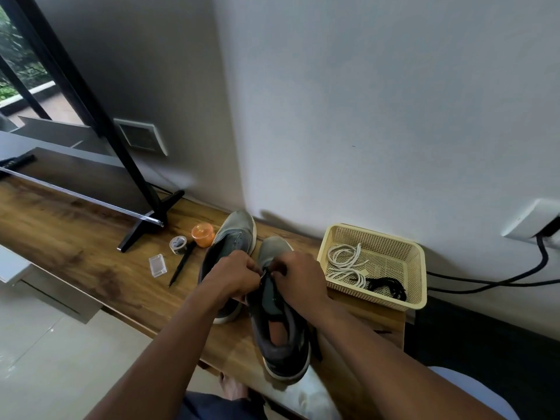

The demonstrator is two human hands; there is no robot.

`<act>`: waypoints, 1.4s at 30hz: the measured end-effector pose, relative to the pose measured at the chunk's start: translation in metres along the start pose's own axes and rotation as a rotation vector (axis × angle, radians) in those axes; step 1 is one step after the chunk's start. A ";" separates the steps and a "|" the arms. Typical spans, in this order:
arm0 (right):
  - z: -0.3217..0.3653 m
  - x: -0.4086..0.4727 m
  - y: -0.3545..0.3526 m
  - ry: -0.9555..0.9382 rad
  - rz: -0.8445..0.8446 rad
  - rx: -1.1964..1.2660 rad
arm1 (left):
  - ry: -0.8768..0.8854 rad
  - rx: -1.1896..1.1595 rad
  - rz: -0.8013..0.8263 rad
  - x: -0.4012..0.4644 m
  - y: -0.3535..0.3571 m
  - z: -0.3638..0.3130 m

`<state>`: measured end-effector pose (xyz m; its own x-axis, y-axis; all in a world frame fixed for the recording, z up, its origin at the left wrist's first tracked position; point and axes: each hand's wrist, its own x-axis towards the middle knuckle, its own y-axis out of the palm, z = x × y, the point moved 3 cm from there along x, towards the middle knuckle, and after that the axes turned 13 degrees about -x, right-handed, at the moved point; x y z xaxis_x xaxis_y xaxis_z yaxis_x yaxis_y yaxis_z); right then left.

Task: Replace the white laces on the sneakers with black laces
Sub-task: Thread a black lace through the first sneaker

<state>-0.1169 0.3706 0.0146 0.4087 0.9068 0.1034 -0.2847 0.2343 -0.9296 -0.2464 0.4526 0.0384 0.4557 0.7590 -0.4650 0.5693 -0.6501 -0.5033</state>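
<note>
Two grey sneakers stand side by side on the wooden table (75, 237). The right sneaker (280, 334) is nearest me, its toe pointing away. My left hand (233, 275) and my right hand (298, 278) meet over its front eyelets, each pinching a black lace (266, 272) there. Another stretch of that lace hangs down the shoe's right side by the table edge. The left sneaker (233, 237) sits partly behind my left hand with no lace visible. A cream basket (375, 298) to the right holds coiled white laces (345, 265) and a bundled black lace (386, 286).
Left of the sneakers lie an orange lidded jar (203, 234), a tape roll (178, 244), a black pen (181, 266) and a small clear box (157, 265). A TV on black feet (145, 221) stands at the back left. Black cables (491, 281) run along the wall at right.
</note>
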 end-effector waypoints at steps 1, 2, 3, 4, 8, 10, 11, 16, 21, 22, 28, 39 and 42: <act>-0.001 0.000 0.000 0.036 -0.013 0.049 | -0.001 0.003 -0.002 0.000 0.000 0.000; -0.001 -0.001 0.001 0.074 -0.024 0.097 | -0.003 0.004 -0.004 0.000 0.000 0.000; -0.001 -0.001 0.001 0.108 -0.030 0.135 | -0.005 0.005 -0.006 0.000 0.000 0.000; -0.001 -0.001 0.002 0.138 -0.030 0.162 | -0.006 0.008 -0.012 0.000 0.000 0.000; -0.003 -0.001 0.005 0.222 -0.009 0.237 | -0.010 0.015 -0.035 0.002 -0.002 -0.001; -0.003 -0.001 0.006 0.242 0.002 0.255 | -0.012 0.030 -0.039 0.003 -0.002 0.000; -0.003 -0.001 0.006 0.246 0.004 0.259 | -0.010 0.035 -0.040 0.004 -0.002 0.000; -0.003 0.000 0.006 0.252 0.023 0.262 | -0.007 0.030 -0.032 0.004 -0.002 0.000; -0.002 -0.002 0.006 0.262 -0.022 0.240 | -0.008 0.026 -0.019 0.003 -0.001 -0.002; -0.001 -0.003 0.006 0.273 -0.041 0.237 | -0.007 0.022 -0.017 0.002 -0.001 -0.003; -0.002 -0.005 0.008 0.411 -0.062 0.281 | -0.004 0.007 -0.006 0.001 0.001 -0.005; 0.000 -0.002 0.007 0.386 0.020 0.334 | 0.005 0.056 -0.030 0.003 -0.002 -0.003; 0.001 -0.003 0.008 0.377 0.030 0.324 | 0.004 0.059 -0.041 0.004 -0.003 -0.002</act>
<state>-0.1209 0.3704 0.0076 0.6643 0.7389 -0.1129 -0.5317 0.3609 -0.7662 -0.2448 0.4577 0.0397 0.4357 0.7850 -0.4405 0.5459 -0.6195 -0.5641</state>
